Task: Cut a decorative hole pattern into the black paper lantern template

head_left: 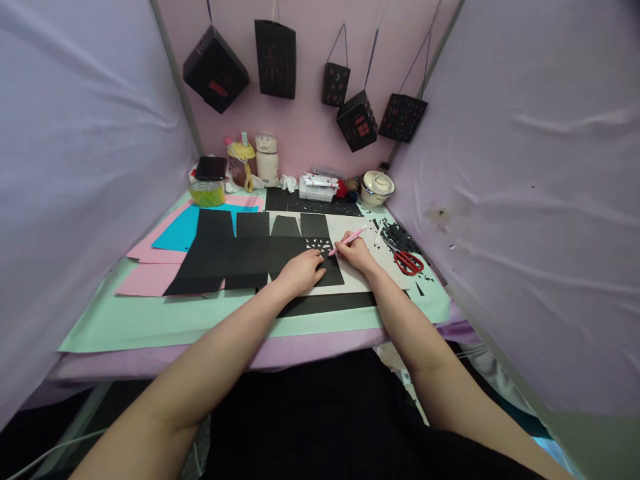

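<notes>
A large black paper sheet [250,260] with flaps along its edges lies flat across the table. Near its right end is a patch of small cut-out shapes [319,245], through which a pale surface shows. My left hand [301,270] rests on the black sheet just below that patch, fingers spread and holding nothing. My right hand [354,252] grips a pink pen-like tool [347,241], its tip against the sheet's right part, beside the cut-outs. A white board [387,277] lies under the sheet's right end.
Red-handled scissors [409,263] and black paper scraps [399,237] lie at the right. Blue paper [175,230] and pink paper [143,280] are at the left. Along the back stand a white bottle [267,162], a clear box [318,192] and a bowl [376,189]. Black lanterns [275,60] hang above.
</notes>
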`<state>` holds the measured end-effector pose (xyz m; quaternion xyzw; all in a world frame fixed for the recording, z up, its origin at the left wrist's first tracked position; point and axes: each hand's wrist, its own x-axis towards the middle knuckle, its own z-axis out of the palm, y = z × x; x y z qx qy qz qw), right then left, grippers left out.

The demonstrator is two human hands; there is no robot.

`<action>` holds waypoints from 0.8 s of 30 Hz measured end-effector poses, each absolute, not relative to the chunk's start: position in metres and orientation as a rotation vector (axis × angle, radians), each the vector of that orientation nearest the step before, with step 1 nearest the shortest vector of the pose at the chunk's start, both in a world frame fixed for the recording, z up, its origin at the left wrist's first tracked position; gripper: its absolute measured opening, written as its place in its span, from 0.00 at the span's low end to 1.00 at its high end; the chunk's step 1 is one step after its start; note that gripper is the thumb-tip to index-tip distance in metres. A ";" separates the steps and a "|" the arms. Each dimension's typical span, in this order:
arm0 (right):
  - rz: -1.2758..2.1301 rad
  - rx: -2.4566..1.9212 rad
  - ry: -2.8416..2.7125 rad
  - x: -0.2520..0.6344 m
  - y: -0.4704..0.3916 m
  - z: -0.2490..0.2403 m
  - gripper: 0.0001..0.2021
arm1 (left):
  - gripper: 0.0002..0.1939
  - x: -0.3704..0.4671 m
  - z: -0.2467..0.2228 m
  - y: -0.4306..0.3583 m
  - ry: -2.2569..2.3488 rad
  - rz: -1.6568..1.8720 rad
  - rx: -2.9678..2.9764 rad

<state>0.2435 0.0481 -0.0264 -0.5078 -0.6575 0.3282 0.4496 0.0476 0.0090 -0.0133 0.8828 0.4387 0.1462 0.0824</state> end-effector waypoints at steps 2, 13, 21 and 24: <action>0.815 -1.251 -1.634 0.243 0.048 -0.026 0.10 | 0.16 0.047 -0.013 0.009 1.311 0.433 2.636; 0.798 -1.266 -1.622 0.243 0.046 -0.024 0.09 | 0.16 0.047 -0.015 0.009 1.317 0.442 2.634; 0.780 -1.280 -1.600 0.244 0.043 -0.022 0.09 | 0.15 0.047 -0.013 0.009 1.314 0.441 2.621; 0.754 -1.295 -1.603 0.244 0.044 -0.023 0.09 | 0.15 0.047 -0.013 0.009 1.315 0.440 2.616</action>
